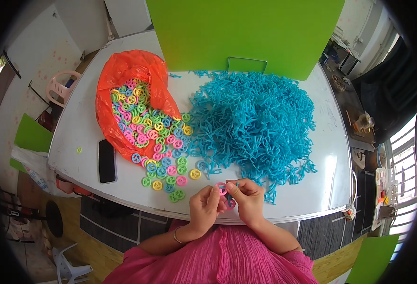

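At the table's front edge, my left hand (204,210) pinches the left side of a small pink plastic wheel (221,189). The fingers of my right hand (247,201) close on the wheel's other side. A second pink wheel (230,204) shows just below, between my hands; which hand bears it is unclear. Straight ahead lies a big heap of small blue forked plastic pieces (260,118). To the left, an orange-red plastic bag (107,104) lies open, and loose spoked wheels (171,170) in pink, green, yellow and blue spill from it toward my hands.
The white table (76,123) bears a black phone (107,161) left of the wheels. A green board (246,33) stands upright at the back, with a metal wire bracket (247,59) before it. A pink chair (59,90) is off to the left, and a dark counter (355,113) runs along the right.
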Tool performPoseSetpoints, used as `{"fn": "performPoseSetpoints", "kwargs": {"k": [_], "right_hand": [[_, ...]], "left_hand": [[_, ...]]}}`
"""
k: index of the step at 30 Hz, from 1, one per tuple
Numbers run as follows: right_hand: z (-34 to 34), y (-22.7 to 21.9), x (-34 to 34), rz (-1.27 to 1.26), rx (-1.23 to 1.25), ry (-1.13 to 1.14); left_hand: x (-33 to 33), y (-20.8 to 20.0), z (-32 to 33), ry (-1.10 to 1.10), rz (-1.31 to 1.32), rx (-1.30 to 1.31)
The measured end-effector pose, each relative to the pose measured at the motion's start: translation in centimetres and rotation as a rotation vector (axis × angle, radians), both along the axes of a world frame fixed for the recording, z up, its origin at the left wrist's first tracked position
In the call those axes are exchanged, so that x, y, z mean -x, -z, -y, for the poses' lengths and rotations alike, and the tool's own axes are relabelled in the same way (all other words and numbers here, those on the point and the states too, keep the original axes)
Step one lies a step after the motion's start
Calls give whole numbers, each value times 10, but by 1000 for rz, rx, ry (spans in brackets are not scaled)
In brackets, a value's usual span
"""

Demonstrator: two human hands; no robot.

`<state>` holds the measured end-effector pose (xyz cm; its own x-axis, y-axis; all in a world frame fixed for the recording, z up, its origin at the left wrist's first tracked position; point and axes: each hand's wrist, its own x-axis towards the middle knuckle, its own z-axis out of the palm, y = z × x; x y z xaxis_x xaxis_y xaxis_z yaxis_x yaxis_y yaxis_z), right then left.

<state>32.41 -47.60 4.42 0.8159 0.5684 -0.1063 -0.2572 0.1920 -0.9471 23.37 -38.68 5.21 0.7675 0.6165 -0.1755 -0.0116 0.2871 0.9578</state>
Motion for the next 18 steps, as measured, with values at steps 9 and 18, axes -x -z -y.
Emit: {"fn": "performPoseSetpoints", "kwargs": {"k": [9,18], "right_hand": [[2,-3,7,267,118,39],[3,-6,-26,-456,-77,-187]], "left_hand": [[1,8,-6,-31,30,-372],[-1,1,-38,78,58,-153]]}}
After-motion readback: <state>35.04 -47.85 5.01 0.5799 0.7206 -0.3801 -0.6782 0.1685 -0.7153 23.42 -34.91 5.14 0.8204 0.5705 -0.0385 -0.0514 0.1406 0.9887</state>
